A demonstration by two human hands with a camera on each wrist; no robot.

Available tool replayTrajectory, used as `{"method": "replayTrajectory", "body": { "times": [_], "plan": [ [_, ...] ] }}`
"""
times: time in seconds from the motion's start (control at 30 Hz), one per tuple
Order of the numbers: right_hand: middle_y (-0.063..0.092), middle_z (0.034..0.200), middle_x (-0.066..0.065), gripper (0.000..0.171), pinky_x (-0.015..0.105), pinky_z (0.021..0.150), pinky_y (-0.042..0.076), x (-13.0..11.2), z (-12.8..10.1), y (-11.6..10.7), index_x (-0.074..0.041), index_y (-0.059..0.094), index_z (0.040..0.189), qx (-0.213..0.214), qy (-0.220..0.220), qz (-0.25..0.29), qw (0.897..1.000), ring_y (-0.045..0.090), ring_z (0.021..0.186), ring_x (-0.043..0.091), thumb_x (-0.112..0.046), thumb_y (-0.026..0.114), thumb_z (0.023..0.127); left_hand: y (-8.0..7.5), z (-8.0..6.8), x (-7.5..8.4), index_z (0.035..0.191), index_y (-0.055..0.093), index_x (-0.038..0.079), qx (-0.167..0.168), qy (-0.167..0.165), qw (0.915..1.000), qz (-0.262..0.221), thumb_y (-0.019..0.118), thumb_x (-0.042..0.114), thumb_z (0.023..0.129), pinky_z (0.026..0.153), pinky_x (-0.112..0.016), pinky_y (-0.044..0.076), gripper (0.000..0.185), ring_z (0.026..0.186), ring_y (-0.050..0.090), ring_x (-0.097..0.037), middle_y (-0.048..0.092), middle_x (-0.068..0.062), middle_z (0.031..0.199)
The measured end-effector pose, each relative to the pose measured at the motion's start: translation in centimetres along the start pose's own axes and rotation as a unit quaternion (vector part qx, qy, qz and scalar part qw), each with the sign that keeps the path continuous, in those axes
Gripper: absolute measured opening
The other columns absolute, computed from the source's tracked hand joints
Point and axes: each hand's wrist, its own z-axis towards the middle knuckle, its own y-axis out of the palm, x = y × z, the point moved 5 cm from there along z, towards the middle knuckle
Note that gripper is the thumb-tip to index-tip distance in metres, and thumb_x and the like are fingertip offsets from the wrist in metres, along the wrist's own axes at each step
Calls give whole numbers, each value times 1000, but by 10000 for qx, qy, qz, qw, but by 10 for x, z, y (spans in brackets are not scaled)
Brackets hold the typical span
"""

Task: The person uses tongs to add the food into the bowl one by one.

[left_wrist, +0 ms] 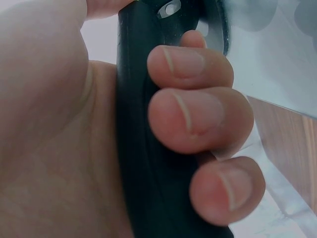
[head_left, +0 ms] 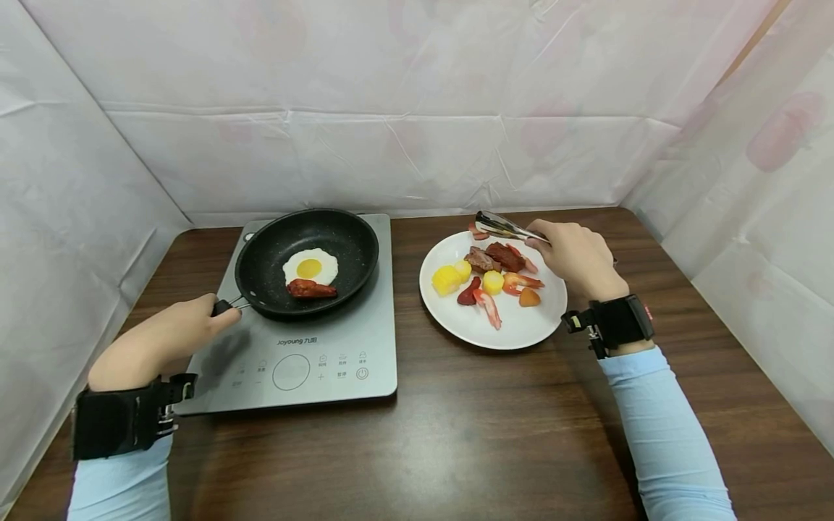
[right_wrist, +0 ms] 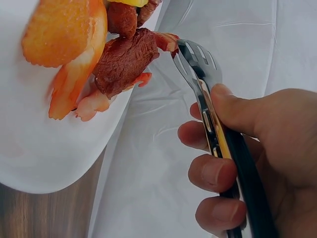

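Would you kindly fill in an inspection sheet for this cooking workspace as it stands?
Surface: dark wooden table, with a grey induction cooktop on its left part.
Job's things: black frying pan on the cooktop, holding a fried egg and a sausage; white plate with meat, corn, shrimp and other food pieces; metal tongs over the plate's far rim.
Clutter: nothing seen.
Grippers: left hand grips the pan handle; right hand holds the tongs, fingers curled round them.
Cables: nothing seen.
Surroundings: white plastic sheeting on three sides.
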Motion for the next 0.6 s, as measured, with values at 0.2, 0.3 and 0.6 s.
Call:
{"method": "replayTrajectory", "body": {
  "times": [0.2,0.3,0.6],
  "plan": [
    [75,103,15,30,48,58,47,-4,2,-1,-18,66,128,76,-99,151,9998,67,78,32,-34,57,104,1,0,0,136,28,-30,44,-9,10000,-1,32,44,105,81,-56,53,80,101,64,-48,55,-47,119],
    [75,102,15,30,45,56,44,-6,3,-1,-18,66,128,110,-136,178,9997,65,75,31,-33,58,104,1,0,0,137,27,-30,17,-17,10000,2,32,44,106,82,-56,54,81,104,64,-50,54,-48,122],
    [71,92,10,29,35,53,31,-16,4,-1,-20,66,126,377,-249,584,9973,52,64,25,-35,57,104,0,-1,1,141,23,-29,-90,21,9999,64,28,44,105,93,-64,49,82,116,56,-57,43,-51,135]
  ]
}}
